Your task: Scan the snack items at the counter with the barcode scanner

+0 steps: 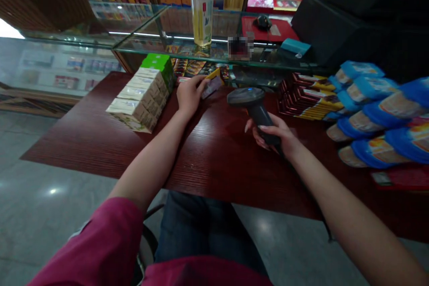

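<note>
My left hand (189, 94) is closed on a small yellow and grey pack (212, 85), holding it on the dark red wooden table (214, 152) just in front of the glass counter. My right hand (275, 136) grips the handle of a black barcode scanner (251, 103). The scanner's head points left toward the pack, a short gap away. A row of beige and green cartons (142, 94) lies just left of my left hand.
A glass counter (187, 40) at the back carries a plastic bottle (202, 6). A black register (351, 18) stands at the right. Stacked dark red packs (304, 98) and blue snack bags (375, 116) crowd the table's right side.
</note>
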The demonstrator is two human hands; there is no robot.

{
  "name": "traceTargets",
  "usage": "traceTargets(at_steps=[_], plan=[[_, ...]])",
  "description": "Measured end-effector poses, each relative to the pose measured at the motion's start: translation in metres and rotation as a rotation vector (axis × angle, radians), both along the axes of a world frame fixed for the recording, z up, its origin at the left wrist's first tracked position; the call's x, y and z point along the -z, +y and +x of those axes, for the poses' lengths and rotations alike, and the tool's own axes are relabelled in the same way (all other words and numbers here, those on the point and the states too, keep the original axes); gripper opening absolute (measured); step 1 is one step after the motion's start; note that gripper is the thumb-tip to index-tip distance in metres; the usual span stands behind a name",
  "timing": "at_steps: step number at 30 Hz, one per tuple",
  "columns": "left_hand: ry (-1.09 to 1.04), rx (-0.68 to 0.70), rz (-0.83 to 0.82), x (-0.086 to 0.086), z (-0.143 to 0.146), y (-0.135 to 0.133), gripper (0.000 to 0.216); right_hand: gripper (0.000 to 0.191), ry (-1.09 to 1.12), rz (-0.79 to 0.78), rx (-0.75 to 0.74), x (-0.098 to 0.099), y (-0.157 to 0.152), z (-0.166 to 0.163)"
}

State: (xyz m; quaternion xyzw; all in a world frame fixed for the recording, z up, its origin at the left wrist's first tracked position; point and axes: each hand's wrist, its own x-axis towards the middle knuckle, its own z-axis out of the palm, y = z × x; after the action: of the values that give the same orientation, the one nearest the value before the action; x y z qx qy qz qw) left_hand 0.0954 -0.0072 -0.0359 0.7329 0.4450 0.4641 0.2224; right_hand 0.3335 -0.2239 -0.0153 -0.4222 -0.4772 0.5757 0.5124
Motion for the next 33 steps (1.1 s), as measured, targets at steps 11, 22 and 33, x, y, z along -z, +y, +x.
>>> traceTargets(at_steps=[11,22,33], plan=[[-0.228,0.244,-0.347,0.006,0.023,-0.014,0.025,0.042,-0.11,0.005,0.013,0.002,-0.003,-0.007],[-0.3,0.317,-0.555,-0.006,0.022,-0.026,0.021,0.039,-0.048,0.085,0.075,-0.004,-0.002,-0.001],[-0.248,0.465,-0.063,-0.027,0.088,-0.07,0.028,0.031,0.144,0.34,0.461,-0.035,0.0,0.023]])
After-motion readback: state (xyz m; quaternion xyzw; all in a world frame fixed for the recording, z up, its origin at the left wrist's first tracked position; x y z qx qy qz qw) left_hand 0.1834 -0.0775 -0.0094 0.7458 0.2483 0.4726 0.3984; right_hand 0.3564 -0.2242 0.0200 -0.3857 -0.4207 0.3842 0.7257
